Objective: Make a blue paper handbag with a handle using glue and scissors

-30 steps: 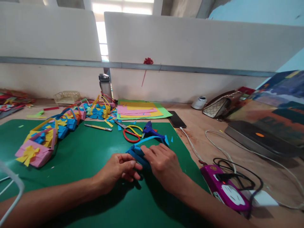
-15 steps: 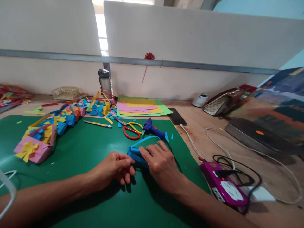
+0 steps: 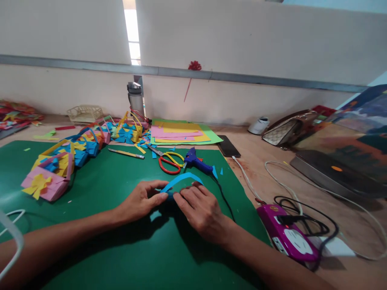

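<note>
A small blue paper basket (image 3: 171,196) with an arched light-blue strip handle (image 3: 183,176) is held between my two hands, low over the green mat (image 3: 127,257). My left hand (image 3: 142,201) pinches its left end with thumb and fingers. My right hand (image 3: 199,207) grips the right end, its fingers covering most of that side. Much of the basket's body is hidden behind my fingers. Just beyond it lie a blue glue gun (image 3: 197,161) and scissors (image 3: 169,165) with red and yellow handles.
Finished paper baskets (image 3: 48,183) with bows stand in a row at left. A yellow utility knife (image 3: 126,153), stacked coloured paper (image 3: 181,133) and a phone (image 3: 229,146) lie farther back. At right are a purple power strip (image 3: 288,233) and cables.
My left hand has moved up and closed on the basket's left end. The basket has turned, and its handle now arches between both hands. The view has shifted slightly.
</note>
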Motion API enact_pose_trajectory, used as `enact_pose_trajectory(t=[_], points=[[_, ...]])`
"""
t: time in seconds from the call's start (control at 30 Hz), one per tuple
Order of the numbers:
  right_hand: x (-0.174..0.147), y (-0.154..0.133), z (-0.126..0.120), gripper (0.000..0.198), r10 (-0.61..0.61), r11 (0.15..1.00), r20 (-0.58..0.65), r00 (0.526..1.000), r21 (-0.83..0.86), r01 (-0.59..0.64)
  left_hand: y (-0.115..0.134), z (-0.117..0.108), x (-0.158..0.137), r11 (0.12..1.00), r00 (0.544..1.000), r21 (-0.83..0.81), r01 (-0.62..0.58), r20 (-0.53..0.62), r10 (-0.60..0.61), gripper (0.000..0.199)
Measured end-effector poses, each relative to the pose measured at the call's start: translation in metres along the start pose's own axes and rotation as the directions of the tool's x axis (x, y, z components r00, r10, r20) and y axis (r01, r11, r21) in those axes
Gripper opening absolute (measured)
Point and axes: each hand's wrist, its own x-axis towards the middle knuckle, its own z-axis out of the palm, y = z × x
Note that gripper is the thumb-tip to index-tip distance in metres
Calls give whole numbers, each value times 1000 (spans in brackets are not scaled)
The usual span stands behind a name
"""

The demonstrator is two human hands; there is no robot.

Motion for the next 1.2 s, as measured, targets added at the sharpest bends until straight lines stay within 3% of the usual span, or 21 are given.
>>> enact_pose_trajectory(t=[0.2, 0.4, 0.5, 0.67, 0.8, 0.97, 1.2], points=[[-2, 7, 8, 29, -51, 997, -21, 998, -59, 49, 0, 2, 10, 992, 996, 97, -83, -15, 85, 32], [0, 15, 12, 30, -11, 1000, -62, 998, 25, 13, 3, 4, 14, 965, 990, 228, -128, -20, 136, 29], [0, 15, 11, 31, -37, 999, -52, 998, -11, 36, 3, 5, 14, 952, 982, 263, -157, -64, 180, 29], [-3, 15, 7, 27, -99, 985, -67, 993, -149, 88, 0, 1, 15, 965, 978, 240, -107, -147, 145, 31], [-6, 15, 7, 25, 10, 988, -88, 996, -153, -23, -3, -5, 13, 965, 974, 252, -69, -192, 120, 30], [-10, 12, 10, 28, 116, 984, -103, 988, -126, -129, -6, -4, 10, 964, 980, 252, -84, -155, 126, 26], [-14, 11, 12, 31, 36, 986, -130, 991, -159, -57, -12, -1, 12, 964, 984, 246, -98, -122, 131, 26]])
